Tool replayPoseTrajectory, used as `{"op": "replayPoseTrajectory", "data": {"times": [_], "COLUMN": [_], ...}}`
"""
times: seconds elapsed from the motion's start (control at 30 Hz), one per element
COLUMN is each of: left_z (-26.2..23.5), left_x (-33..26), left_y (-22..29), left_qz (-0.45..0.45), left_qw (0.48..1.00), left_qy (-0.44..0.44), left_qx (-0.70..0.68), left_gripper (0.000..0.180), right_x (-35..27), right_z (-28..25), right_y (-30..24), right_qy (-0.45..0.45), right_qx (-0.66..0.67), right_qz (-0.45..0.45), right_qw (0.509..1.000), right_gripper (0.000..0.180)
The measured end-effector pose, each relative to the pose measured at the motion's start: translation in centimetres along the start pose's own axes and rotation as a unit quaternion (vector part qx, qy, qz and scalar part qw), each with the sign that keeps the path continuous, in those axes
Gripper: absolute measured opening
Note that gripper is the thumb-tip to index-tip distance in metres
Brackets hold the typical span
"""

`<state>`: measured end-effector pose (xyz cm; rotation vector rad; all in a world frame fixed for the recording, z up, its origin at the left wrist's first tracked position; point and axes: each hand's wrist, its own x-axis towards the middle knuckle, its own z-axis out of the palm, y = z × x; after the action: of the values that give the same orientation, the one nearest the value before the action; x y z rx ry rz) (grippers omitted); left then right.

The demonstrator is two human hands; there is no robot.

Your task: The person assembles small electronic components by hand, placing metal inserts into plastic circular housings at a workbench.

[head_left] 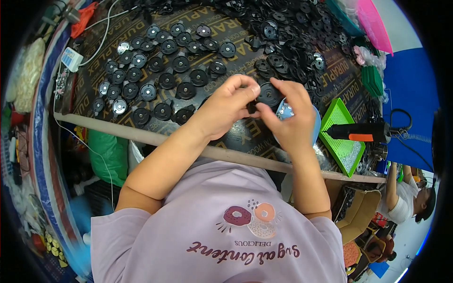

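Observation:
Above the near part of the dark table (207, 106), my hands meet around a black round plastic part (269, 95). My right hand (298, 120) curves round it, thumb and forefinger at its edge. With fingers pinched, my left hand (232, 104) is at the part's left side, on a small black piece (252, 108); its exact shape is partly hidden. Below my right hand lies a light blue round dish (315, 123) with small shiny bits in it, largely covered by the hand. Several black round parts with metal centres (180, 64) are spread to the left.
A heap of black parts (283, 56) fills the far right. A green tray (340, 111) holds small clear bits, with a black-and-orange powered hand tool (361, 134) across it. A pink basket (373, 26) stands beyond. A white box with a cable (71, 59) sits far left.

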<state>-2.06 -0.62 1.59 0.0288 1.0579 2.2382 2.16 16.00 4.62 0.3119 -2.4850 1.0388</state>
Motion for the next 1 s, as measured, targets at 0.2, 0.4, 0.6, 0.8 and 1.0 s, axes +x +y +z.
{"op": "replayPoseTrajectory", "data": {"times": [0.2, 0.4, 0.6, 0.8, 1.0], "left_z": [-0.7, -0.6, -0.6, -0.8, -0.6], "left_x": [-0.4, -0.6, -0.7, -0.6, -0.8], "left_y": [0.8, 0.6, 0.8, 0.6, 1.0], "left_qz": [-0.015, -0.023, -0.030, -0.021, -0.024], "left_qw": [0.998, 0.998, 0.997, 0.998, 0.997], "left_qy": [-0.043, -0.044, -0.058, -0.043, -0.067], "left_qx": [-0.046, -0.039, -0.035, -0.028, -0.039], "left_gripper": [0.033, 0.037, 0.037, 0.032, 0.035], "right_x": [0.0, -0.1, 0.1, 0.1, 0.4], "right_z": [-0.5, -0.1, -0.5, -0.5, -0.8], "right_y": [2.4, 1.8, 1.5, 0.9, 0.6], "right_qy": [-0.104, -0.122, -0.149, -0.142, -0.139], "right_qx": [0.097, 0.077, 0.036, 0.022, 0.030], "right_qz": [0.046, 0.033, -0.005, -0.012, -0.027], "right_qw": [0.989, 0.989, 0.988, 0.990, 0.989], "right_gripper": [0.053, 0.055, 0.059, 0.060, 0.061]}}
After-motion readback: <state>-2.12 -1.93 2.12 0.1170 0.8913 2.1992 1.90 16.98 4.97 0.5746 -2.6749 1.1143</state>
